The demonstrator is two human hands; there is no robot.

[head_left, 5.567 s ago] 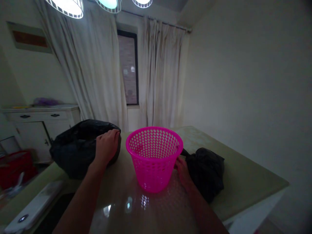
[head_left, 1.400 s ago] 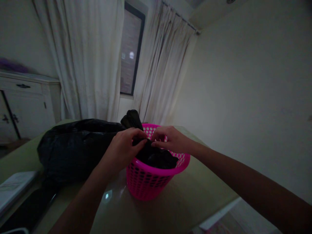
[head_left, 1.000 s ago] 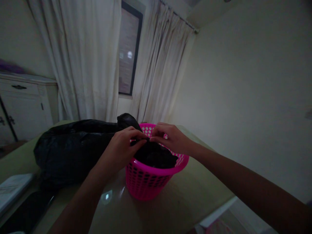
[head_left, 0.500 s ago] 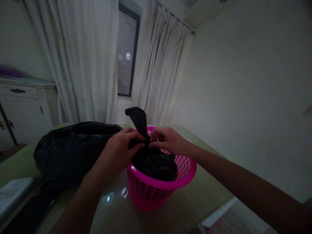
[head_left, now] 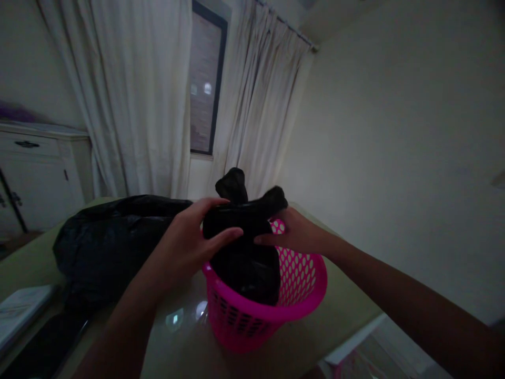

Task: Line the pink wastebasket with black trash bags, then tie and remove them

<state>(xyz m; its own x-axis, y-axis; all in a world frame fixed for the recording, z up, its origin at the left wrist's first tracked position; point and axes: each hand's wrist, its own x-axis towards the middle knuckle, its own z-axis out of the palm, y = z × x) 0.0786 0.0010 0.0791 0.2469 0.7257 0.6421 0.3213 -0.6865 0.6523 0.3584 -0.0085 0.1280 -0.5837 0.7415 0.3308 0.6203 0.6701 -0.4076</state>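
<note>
A bright pink perforated basket (head_left: 300, 284) stands on the glossy table (head_left: 185, 347) in front of me. A small black plastic bag (head_left: 242, 258) sits in the basket, and its top sticks up above the rim. My left hand (head_left: 189, 239) grips the bag's upper left side. On the bag's right side, over the basket's far rim, my right hand (head_left: 294, 234) holds it.
A big, full black bag (head_left: 114, 242) lies on the table to the left of the basket. A white flat object (head_left: 19, 310) lies at the table's left edge. Behind are pale curtains (head_left: 145, 100), a dark window (head_left: 203, 79), a white cabinet (head_left: 39, 168) and a bare wall on the right.
Earlier the small black bag lay on the table beside the empty basket. Now it is in the basket, and both hands have moved from pinching its neck to holding its raised, spread top.
</note>
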